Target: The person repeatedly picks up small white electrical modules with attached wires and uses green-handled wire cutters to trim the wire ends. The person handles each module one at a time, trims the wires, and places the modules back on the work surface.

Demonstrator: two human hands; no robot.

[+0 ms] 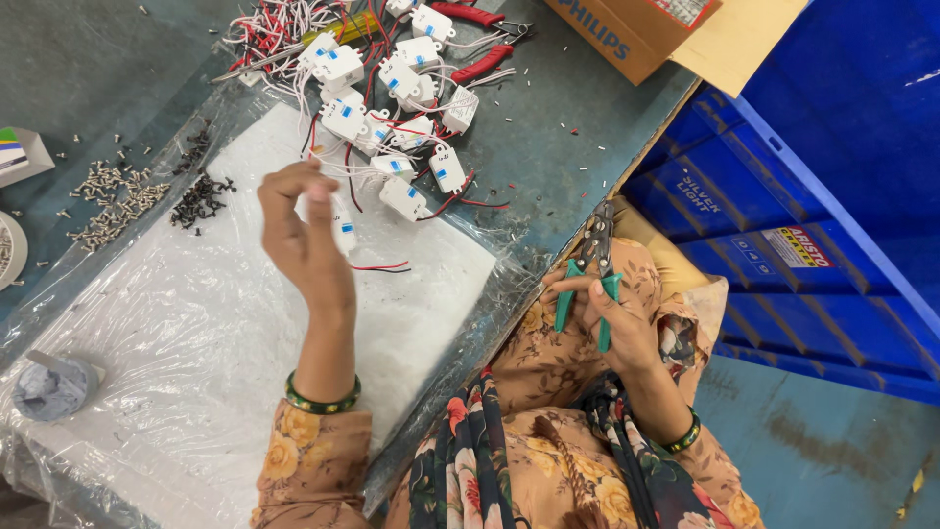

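A blue crate (822, 167) fills the right side, beside a grey tabletop (108, 69) that runs across the left and top. A white foam sheet (196, 323) wrapped in clear plastic lies on the tabletop in front of the person. A cardboard box (627, 34) sits at the top edge.

Above the sheet lies a heap of small white modules (392, 108) with red and white wires, with red-handled pliers (480, 39) among them. Left of the sheet are a pile of silver screws (108, 201) and a smaller pile of black screws (196, 196). A grey tape roll (51, 387) rests at the sheet's lower left corner.

The left hand (304, 235) is raised over the sheet, its grip pinched together on one white module (343, 230) whose red wire (377, 266) trails onto the foam. The right hand (612, 313) rests over the lap, off the tabletop's edge, its grip clamped on green-handled cutters (587, 269), the tip pointing up and away.
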